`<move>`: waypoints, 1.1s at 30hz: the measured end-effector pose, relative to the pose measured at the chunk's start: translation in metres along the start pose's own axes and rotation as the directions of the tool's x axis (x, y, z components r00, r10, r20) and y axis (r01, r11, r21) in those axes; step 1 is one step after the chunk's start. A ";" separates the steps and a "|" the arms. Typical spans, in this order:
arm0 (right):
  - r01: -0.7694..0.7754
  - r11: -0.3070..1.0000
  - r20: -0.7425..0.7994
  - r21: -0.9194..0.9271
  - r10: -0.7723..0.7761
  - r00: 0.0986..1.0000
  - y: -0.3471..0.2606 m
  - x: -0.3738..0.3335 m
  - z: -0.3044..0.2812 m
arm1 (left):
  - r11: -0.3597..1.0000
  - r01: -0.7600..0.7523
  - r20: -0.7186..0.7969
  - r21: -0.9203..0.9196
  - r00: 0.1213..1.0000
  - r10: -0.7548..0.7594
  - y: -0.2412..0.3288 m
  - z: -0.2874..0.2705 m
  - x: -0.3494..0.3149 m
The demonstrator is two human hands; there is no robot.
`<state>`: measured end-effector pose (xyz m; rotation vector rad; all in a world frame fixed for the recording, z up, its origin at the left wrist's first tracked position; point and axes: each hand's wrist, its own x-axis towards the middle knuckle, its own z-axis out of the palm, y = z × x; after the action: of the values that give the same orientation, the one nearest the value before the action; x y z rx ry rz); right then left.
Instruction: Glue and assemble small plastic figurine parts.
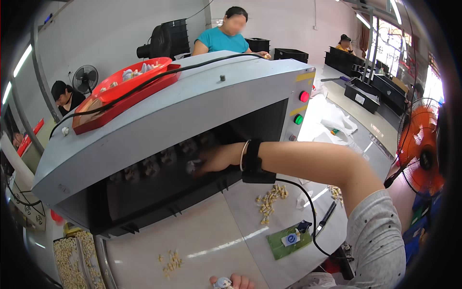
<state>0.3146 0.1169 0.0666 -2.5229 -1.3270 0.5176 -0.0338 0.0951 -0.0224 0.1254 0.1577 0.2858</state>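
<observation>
Inside the grey cabinet (216,108), your right grip (214,160) is at a pale figurine (193,166); blur hides whether it is closed. Best work slowly there, without brushing the neighbouring row of figurines (150,165). At the view's lower edge, your left grip (236,279) holds a small, rounded, white-and-bluish figurine (223,283).

white figurine (223,283), grey machine (192,113), black-dotted grey sleeve (378,236)

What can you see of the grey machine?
The grey machine is a wide, metal-looking box, slanted in view over the white table, its dark front open. A red button and green button mark its right end. A red tray and black cable lie on top. The right hand reaches inside, near dim objects; contact is unclear.
</observation>
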 end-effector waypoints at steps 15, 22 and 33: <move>-0.156 0.956 -0.013 0.248 0.165 0.986 -0.018 0.003 -0.026 | 0.998 0.031 0.107 -0.048 0.994 -0.026 0.006 -0.003 0.008; -0.238 0.913 0.308 0.332 0.133 0.942 -0.029 0.044 0.004 | 0.997 0.001 0.027 -0.074 1.000 0.001 0.003 -0.007 0.003; -0.246 0.734 0.136 0.634 0.207 0.969 -0.007 0.055 0.014 | 0.998 -0.039 0.051 -0.057 0.998 0.042 0.000 -0.009 0.004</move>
<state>0.3329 0.1671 0.0460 -2.0789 -0.6657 0.9219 -0.0313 0.0972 -0.0321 0.0804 0.0955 0.3265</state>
